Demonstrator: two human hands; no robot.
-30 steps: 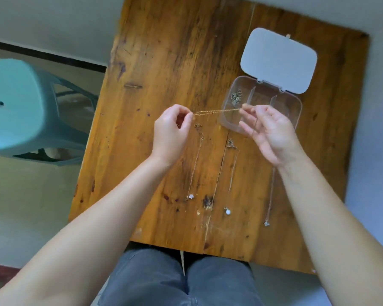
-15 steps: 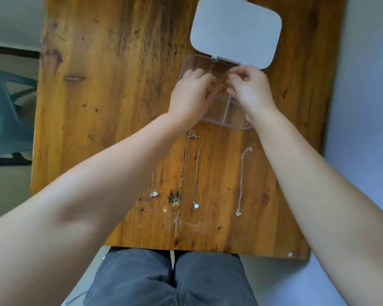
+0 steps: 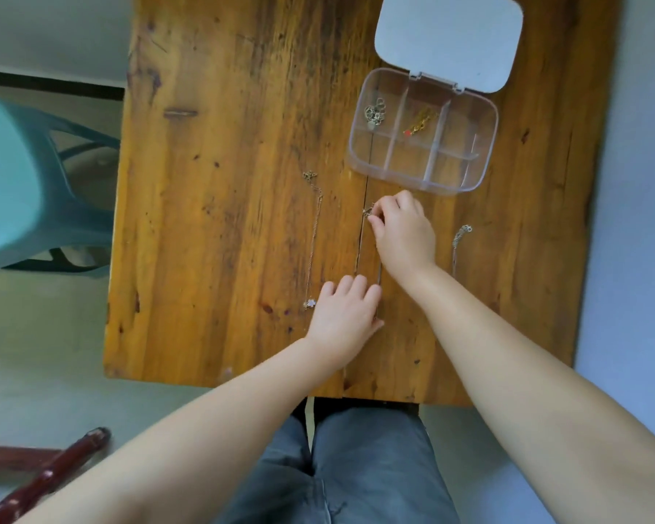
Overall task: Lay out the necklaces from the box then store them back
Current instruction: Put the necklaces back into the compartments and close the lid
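A clear compartment box [image 3: 469, 179] with its white lid [image 3: 449, 43] open lies at the table's far right. One back compartment holds a silver necklace [image 3: 374, 114], the one beside it a gold necklace [image 3: 420, 122]. Three necklaces lie stretched on the wood: a left one [image 3: 312, 236] with a flower pendant, a middle one [image 3: 379, 276] and a right one [image 3: 459, 236]. My right hand [image 3: 403, 232] pinches the middle necklace's clasp end. My left hand [image 3: 345, 315] is closed over its near end and hides the pendant.
The wooden table [image 3: 224, 183] ends just before my knees. A teal plastic stool [image 3: 23, 191] stands to the left, and a dark red wooden piece [image 3: 50, 470] lies on the floor at lower left. A wall runs along the right.
The gold necklace went from my fingers into the box compartment. Both hands pulled back from the box toward me and took hold of the middle necklace on the table.
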